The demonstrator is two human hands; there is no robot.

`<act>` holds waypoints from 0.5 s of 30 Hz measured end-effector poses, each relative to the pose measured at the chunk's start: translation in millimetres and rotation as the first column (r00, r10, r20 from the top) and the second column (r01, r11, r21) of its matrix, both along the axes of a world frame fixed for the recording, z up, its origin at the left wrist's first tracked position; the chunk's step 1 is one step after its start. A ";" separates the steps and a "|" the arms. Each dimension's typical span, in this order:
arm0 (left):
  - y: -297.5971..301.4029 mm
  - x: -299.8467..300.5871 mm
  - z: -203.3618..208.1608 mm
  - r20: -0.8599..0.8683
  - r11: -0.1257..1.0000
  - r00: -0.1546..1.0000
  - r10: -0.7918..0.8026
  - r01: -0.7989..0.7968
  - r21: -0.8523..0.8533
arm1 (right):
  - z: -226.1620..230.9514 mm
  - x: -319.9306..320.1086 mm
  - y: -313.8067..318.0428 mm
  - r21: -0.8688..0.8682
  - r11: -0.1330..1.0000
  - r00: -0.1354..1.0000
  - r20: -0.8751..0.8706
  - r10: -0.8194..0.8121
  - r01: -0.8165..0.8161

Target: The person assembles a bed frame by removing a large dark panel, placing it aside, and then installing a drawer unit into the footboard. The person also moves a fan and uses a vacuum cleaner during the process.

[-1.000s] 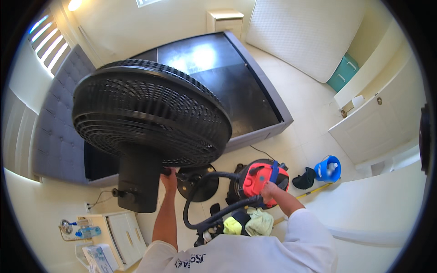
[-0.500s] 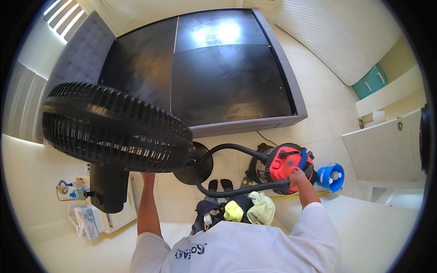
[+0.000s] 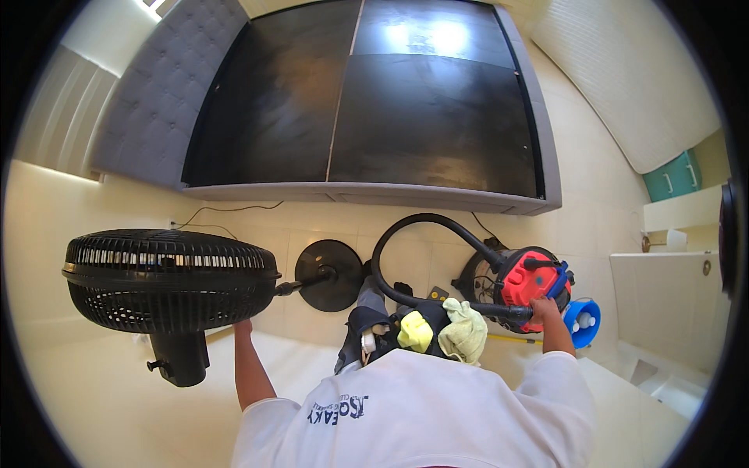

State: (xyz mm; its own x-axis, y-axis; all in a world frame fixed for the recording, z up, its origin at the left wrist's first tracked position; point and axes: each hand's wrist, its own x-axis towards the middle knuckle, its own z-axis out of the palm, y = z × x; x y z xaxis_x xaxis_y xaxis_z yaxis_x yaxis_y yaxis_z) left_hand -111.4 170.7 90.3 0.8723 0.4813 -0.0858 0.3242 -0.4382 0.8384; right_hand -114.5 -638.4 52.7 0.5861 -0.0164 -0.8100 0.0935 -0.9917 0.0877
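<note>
A black pedestal fan is tipped on its side at the left. Its pole runs right to the round base, which is off to the side. My left hand sits under the rim of the fan head and holds it there. My right hand grips the red and black vacuum cleaner where its hose joins. The black hose loops up and over to the left. A yellow cloth and a pale green cloth hang at my waist.
A bare bed frame with black boards and a grey padded headboard fills the upper view. A white mattress leans at the upper right. A blue object lies by the vacuum. A thin cable trails across the tiles.
The fan has swung from near upright in front of me down to the left and now lies sideways. My right hand has stayed on the vacuum cleaner.
</note>
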 end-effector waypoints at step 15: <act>81.7 -110.3 25.3 -0.047 0.953 0.955 0.294 -0.296 -0.062 | 72.3 68.9 48.1 0.006 1.000 0.996 0.093 0.002 -0.002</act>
State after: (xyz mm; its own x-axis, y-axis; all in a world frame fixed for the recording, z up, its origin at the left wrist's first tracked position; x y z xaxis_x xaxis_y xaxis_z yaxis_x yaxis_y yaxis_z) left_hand -221.7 252.4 115.6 0.6880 0.7087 -0.1563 0.4614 -0.2608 0.8480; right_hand -45.6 -590.3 125.0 0.6591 -0.0102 -0.7520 0.0871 -0.9921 0.0898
